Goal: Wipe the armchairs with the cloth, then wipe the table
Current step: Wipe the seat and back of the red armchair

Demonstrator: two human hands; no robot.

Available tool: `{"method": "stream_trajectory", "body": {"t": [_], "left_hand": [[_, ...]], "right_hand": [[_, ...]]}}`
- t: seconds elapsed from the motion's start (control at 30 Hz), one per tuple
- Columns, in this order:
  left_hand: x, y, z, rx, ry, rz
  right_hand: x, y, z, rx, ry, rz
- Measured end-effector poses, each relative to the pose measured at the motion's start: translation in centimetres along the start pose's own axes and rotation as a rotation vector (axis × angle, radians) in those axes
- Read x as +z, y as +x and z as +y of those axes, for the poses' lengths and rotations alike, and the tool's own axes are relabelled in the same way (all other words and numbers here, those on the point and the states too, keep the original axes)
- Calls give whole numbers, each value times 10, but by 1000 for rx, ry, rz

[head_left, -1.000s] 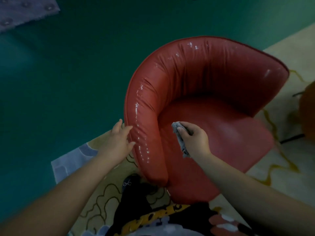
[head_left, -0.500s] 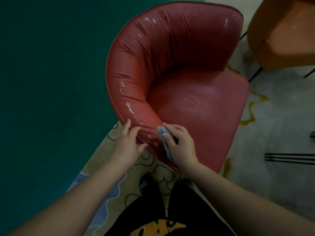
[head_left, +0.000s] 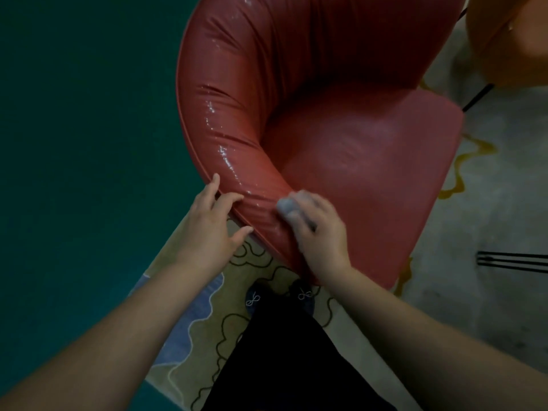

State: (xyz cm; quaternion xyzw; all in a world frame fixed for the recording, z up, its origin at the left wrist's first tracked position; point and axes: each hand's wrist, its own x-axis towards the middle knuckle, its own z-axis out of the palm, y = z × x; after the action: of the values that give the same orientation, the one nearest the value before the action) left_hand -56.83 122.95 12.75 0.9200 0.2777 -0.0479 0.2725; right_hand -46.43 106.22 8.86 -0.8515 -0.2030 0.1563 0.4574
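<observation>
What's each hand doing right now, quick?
Left hand: open, fingers resting on the red armchair arm's outer edge.
Right hand: closed on the cloth, pressing it to the arm.

I note the red armchair (head_left: 311, 93) looks like glossy, smooth leather-like upholstery, wrinkled, with wet-looking glints. The cloth (head_left: 285, 205) looks soft, pale grey, matt. The rug (head_left: 207, 330) looks matt, woven. The orange chair (head_left: 510, 40) is smooth.
</observation>
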Motion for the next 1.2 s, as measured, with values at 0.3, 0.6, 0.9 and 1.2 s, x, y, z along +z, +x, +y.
{"method": "stream_trajectory", "body": {"t": [0.3,0.6,0.9,1.2], "left_hand": [[4,3,-8,-15,-13,-14],[0,13,-9,-251,-276,61],[-7,34,-13,-332,-455,28],[-8,46,-31,-329,-504,25]], "right_hand": [[14,47,5,148,64,2],[33,39,-16,-323,-33,-136],[16,27,-6,-341,-9,-208],[66,100,-56,-378,21,-186]]}}
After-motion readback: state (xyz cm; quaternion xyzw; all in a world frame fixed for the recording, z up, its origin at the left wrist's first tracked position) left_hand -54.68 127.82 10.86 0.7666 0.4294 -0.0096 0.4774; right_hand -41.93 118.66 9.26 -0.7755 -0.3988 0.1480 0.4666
